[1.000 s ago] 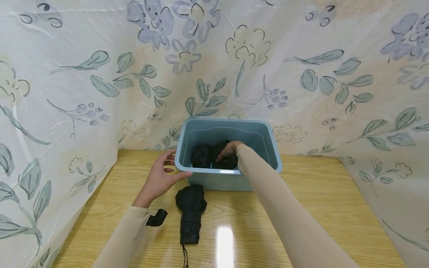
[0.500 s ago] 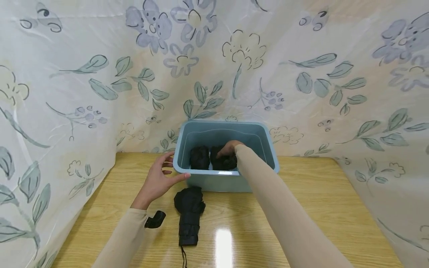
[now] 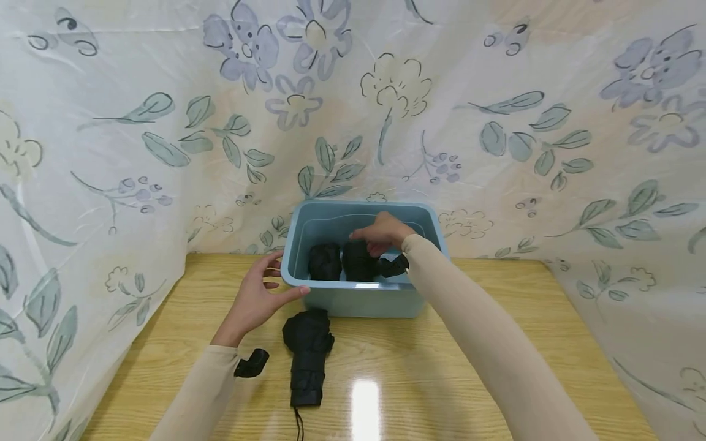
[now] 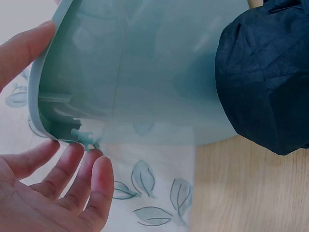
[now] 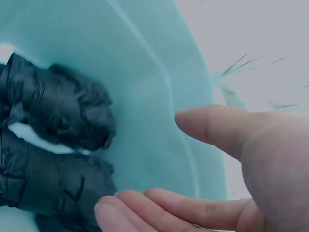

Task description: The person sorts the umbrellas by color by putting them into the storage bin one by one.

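Note:
My left hand rests at the front-left corner of a blue plastic bin. Its thumb touches the front rim and its fingertips meet the left rim, loosely bent in the left wrist view. Above the inside of the bin hovers my right hand; the right wrist view shows its thumb and fingers spread apart with nothing between them. Two black folded umbrellas lie side by side in the bin, one at the left and one partly below the right hand. A third black folded umbrella lies on the table before the bin.
The bin stands at the back of a wooden table, close to a floral cloth that hangs behind and at both sides. A cord trails from the third umbrella toward the near edge. Small black wrist cameras sit below the sleeves.
My right hand has let go of the right umbrella in the bin and lifted up off it, with the fingers spreading. The left hand stays at the bin's corner. The head view has shifted slightly.

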Available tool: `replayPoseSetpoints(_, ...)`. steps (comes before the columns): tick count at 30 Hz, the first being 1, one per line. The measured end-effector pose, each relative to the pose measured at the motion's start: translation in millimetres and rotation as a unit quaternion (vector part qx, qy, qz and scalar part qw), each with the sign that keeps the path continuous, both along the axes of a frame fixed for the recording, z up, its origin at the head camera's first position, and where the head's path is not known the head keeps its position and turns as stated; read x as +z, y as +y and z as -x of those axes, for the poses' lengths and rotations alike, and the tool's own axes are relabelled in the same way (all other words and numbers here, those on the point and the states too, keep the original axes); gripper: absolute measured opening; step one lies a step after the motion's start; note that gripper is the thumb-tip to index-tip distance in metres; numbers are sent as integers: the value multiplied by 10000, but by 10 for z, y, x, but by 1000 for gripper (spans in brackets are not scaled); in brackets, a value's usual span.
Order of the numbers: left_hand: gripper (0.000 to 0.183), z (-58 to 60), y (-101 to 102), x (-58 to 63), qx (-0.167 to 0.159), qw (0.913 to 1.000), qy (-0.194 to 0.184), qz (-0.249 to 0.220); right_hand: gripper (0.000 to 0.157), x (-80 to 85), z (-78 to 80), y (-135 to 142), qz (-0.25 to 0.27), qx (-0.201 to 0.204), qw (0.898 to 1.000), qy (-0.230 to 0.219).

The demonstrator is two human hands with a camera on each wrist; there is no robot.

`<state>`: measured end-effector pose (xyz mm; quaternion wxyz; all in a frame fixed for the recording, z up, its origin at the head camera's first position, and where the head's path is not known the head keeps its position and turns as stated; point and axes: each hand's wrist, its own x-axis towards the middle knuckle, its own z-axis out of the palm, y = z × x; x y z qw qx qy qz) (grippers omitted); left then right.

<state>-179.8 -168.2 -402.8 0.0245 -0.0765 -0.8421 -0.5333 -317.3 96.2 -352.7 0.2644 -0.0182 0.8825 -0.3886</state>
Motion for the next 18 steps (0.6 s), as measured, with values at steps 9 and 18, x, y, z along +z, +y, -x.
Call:
replayPoseSetpoints(9, 79, -68, 46, 120, -57, 10000, -2, -5, 35, 250, -469, 106, 325, 149, 9909, 1300)
replayPoseSetpoints(18, 85, 64, -45, -156, -3, 9999, 107, 22, 35, 381, -1145, 231, 757, 221, 9686, 2357)
